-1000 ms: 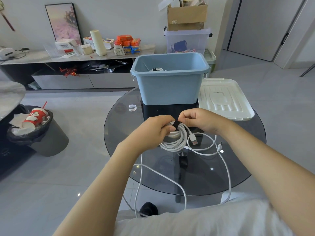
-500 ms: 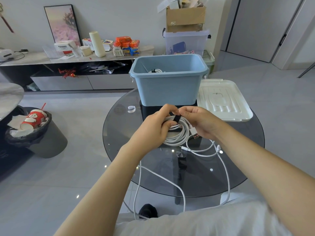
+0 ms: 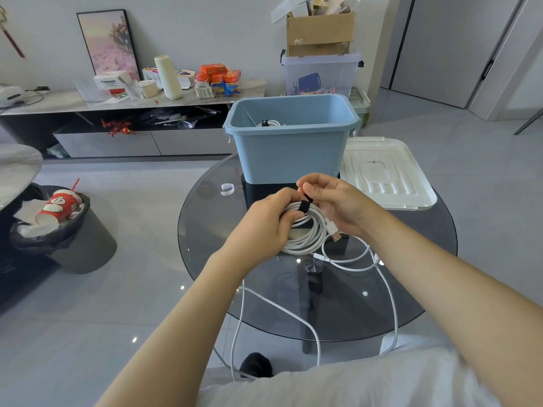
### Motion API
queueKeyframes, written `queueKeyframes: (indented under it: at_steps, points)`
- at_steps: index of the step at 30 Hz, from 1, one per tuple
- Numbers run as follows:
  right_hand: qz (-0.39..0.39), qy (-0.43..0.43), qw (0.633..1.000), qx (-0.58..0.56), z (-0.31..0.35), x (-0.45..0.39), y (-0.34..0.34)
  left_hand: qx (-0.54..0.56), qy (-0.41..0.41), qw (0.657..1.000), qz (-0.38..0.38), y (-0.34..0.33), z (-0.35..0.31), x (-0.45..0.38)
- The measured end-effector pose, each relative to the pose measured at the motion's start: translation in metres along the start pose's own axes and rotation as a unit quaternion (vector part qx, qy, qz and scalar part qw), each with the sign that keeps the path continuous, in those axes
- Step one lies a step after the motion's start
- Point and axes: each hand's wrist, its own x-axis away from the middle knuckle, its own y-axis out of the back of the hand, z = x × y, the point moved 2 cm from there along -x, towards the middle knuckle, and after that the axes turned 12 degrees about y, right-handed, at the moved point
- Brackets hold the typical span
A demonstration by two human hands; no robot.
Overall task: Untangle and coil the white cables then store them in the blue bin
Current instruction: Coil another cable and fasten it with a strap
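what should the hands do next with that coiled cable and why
Probably finish closing the black strap around the white coil: the left hand grips the coil while the right hand pinches the strap's free end. Then the coil can go into the blue bin.

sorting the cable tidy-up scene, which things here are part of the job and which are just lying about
Part of the job: white coil gripped by left hand; black strap pinched by right hand; loose cable; blue bin.

Lying about: white lid; clear clip; trash can; cardboard box.
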Motion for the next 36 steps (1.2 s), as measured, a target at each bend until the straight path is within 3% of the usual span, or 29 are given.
queueKeyframes:
  at_steps: [3, 7, 11, 14, 28, 34, 36]
  points:
    - [-0.01, 0.027, 0.999, -0.02, 0.003, -0.002, 0.001, -0.01, 0.012, 1.0, -0.01, -0.002, 0.002, 0.0]
    - [0.0, 0.026, 0.999, 0.046, 0.009, 0.001, 0.004, -0.006, 0.025, 0.999, -0.019, 0.001, 0.002, 0.0]
    - [-0.017, 0.066, 0.964, 0.257, 0.021, 0.011, 0.0, -0.007, 0.055, 0.998, -0.031, 0.0, 0.003, -0.001]
    - [0.015, 0.063, 0.941, 0.333, 0.019, 0.016, -0.007, 0.003, 0.099, 0.994, -0.043, 0.002, 0.007, -0.003]
    - [0.068, 0.149, 0.889, 0.428, 0.013, 0.02, -0.013, 0.001, 0.18, 0.983, 0.027, 0.007, 0.012, -0.009]
    - [0.118, 0.16, 0.806, 0.558, 0.015, 0.018, -0.016, 0.001, 0.213, 0.976, 0.037, 0.009, 0.015, -0.01]
    - [0.123, 0.158, 0.797, 0.569, 0.012, 0.018, -0.016, 0.004, 0.216, 0.976, 0.037, 0.009, 0.014, -0.011]
